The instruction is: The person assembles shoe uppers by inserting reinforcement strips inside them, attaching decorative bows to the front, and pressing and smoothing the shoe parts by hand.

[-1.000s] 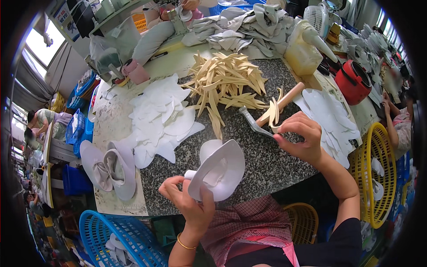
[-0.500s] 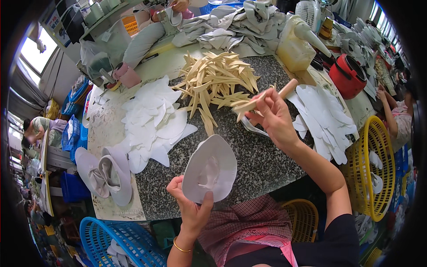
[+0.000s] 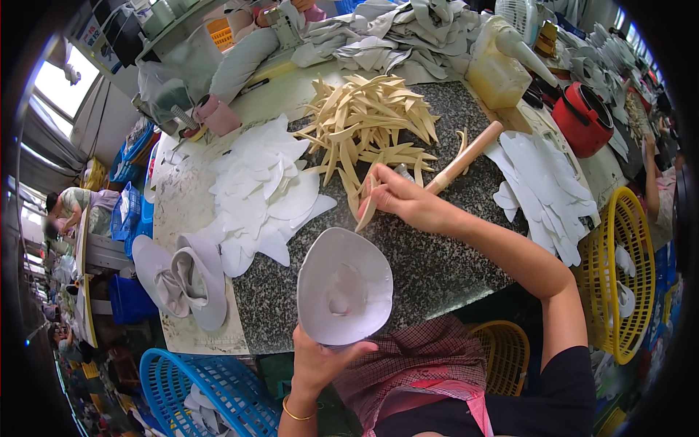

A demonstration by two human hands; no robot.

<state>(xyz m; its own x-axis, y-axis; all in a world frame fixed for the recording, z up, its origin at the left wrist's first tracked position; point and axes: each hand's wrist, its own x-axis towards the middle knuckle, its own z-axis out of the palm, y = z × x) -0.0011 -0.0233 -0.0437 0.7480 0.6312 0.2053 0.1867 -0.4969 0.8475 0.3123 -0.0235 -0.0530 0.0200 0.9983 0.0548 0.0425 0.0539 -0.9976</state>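
Right hand [image 3: 404, 200]: fingers pinched on a cream strip [image 3: 367, 212]. It has moved from beside the hammer [image 3: 467, 155] to the white cup's [image 3: 346, 273] far rim, so strip and cup now adjoin; contact unclear. Strip axis: near-to-far, near end toward rim. Left hand [image 3: 319, 362]: clamped on cup's near edge, hollow facing the camera. Strip pile [image 3: 371, 109]: beyond.

Pink cylindrical cup [image 3: 218, 116] stood far left on the pale tabletop [image 3: 178, 204]; translucent yellowish plastic jug [image 3: 499, 79] with a long pale spout stood far right. Red round container [image 3: 575, 124] sat right of the jug. Yellow lattice plastic basket [image 3: 636, 306] was at right, blue lattice plastic basket [image 3: 162, 386] near left, dark-blue plastic bin [image 3: 132, 300] left. Co-worker [image 3: 79, 207] bent forward at left.
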